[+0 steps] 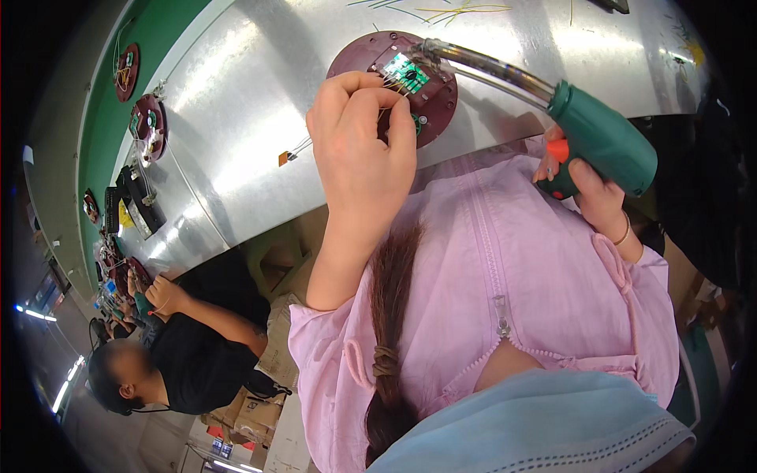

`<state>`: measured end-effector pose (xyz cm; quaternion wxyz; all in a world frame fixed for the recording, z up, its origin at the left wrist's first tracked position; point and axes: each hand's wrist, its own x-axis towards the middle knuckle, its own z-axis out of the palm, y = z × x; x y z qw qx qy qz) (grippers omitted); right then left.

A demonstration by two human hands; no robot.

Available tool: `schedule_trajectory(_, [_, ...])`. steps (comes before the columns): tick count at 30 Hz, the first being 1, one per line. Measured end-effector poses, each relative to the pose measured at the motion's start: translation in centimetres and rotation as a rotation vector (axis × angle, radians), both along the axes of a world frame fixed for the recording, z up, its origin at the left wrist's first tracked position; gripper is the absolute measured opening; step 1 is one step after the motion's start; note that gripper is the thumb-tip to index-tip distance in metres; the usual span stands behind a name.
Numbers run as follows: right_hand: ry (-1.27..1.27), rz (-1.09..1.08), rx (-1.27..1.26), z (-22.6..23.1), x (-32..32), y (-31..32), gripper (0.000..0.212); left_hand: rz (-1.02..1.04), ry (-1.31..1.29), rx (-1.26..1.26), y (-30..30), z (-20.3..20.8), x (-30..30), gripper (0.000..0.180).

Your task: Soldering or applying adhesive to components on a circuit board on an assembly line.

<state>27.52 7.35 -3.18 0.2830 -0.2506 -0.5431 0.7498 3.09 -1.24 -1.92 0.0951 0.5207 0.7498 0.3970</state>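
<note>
A round dark red plastic housing (440, 120) lies on the metal bench in front of me. A small green circuit board (416, 78) with a black blob at its middle sits in it. My left hand (356, 138) is over the housing's near left part, thumb and fingers pinched on thin wires (388, 85) at the board's edge. My right hand (597, 197) grips a green soldering gun (613, 140) with a red trigger. Its long metal tube reaches left, and the tip end is close to the board's upper right; whether it touches, I cannot tell.
Loose cut wires (465, 11) lie at the bench's far side. A small orange-brown part (285, 158) with leads is left of my hand. More dark red housings (148, 126) stand along the bench (236, 94) and a green strip. A co-worker (201, 347) in black works at lower left.
</note>
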Motion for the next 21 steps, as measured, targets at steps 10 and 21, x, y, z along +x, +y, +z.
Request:
schedule_trajectory(10, [-0.276, -0.018, 0.123, 0.5, 0.9, -0.9, 0.035, -0.01, 0.175, 0.001, 0.8, -0.5, 0.1, 0.008])
schedule_trajectory(21, [-0.356, 0.094, 0.303, 0.2, 1.0, -0.3, 0.034, -0.01, 0.195, -0.047, 1.0, 0.1, -0.1, 0.008])
